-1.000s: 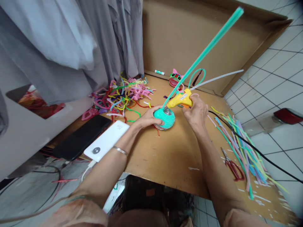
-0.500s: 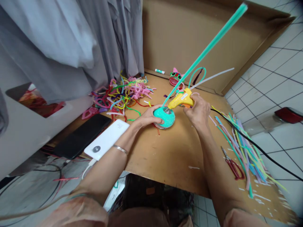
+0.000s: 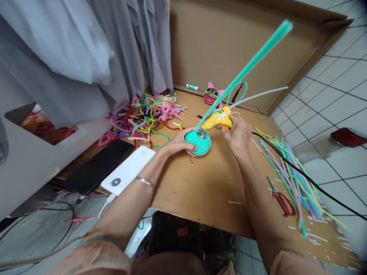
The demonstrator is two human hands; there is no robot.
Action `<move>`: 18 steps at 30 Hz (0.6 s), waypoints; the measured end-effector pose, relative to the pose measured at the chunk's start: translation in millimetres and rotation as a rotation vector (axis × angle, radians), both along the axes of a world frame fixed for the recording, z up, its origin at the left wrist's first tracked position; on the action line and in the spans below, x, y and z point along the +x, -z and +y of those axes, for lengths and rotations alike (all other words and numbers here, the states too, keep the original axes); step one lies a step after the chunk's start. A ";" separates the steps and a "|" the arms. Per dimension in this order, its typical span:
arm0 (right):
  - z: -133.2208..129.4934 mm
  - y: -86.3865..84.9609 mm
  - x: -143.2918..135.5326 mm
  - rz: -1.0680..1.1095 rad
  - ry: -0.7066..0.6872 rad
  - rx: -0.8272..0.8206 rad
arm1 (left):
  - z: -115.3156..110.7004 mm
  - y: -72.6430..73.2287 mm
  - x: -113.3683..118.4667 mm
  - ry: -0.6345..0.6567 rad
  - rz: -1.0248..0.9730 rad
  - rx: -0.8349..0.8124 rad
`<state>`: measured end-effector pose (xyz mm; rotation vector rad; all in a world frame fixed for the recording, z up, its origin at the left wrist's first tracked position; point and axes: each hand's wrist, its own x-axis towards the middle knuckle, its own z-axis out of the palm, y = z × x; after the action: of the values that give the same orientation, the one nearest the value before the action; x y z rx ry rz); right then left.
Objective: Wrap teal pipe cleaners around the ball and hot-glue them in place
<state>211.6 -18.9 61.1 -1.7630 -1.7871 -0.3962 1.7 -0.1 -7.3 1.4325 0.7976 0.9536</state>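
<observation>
The rounded object [image 3: 201, 147] is located over the middle of the desk [image 3: 197, 191]; whether its base bears on the surface cannot be determined. Its form is near-spherical, wrapped in coils of turquoise fuzzy strand, with a smooth grey patch exposed at the top. A long, straight turquoise stem [image 3: 243, 76] of the same fuzzy texture slants up from beside that patch, away to the right.

The glue gun [image 3: 216, 120] has a yellow, hard, smooth body with a white label. A pale, slightly bowed rod [image 3: 258, 98] projects from its rear. The nozzle points at the grey patch; contact cannot be confirmed.

Left hand [image 3: 177, 143]: forearm extended forward, fingers clamped on the left side of the rounded object, thumb laid across its near face. Right hand [image 3: 237, 133]: forearm reaching forward and inward, fingers closed around the gun's handle, body of the gun tilted nose-down to the left.

Right of the right forearm lie metal scissors [image 3: 282, 200] with red handles, beside a loose bundle of fuzzy stems [image 3: 298, 175] in pastel colours. Beyond the left hand is a tangled multicoloured heap [image 3: 155, 114] of bent stems. A white, flat power bank [image 3: 129, 172] lies next to the left forearm.
</observation>
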 end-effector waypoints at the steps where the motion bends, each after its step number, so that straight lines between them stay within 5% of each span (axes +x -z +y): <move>1: 0.2 0.4 -0.2 0.003 -0.001 0.004 | 0.0 0.1 -0.1 0.000 -0.002 0.004; 18: -1.2 -7.6 4.5 -0.025 -0.028 -0.058 | 1.4 0.2 -1.8 0.040 -0.010 0.059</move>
<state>216.2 -20.2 68.8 -1.7780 -1.8556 -0.3591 -0.1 1.3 -7.5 1.4883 0.7364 0.9605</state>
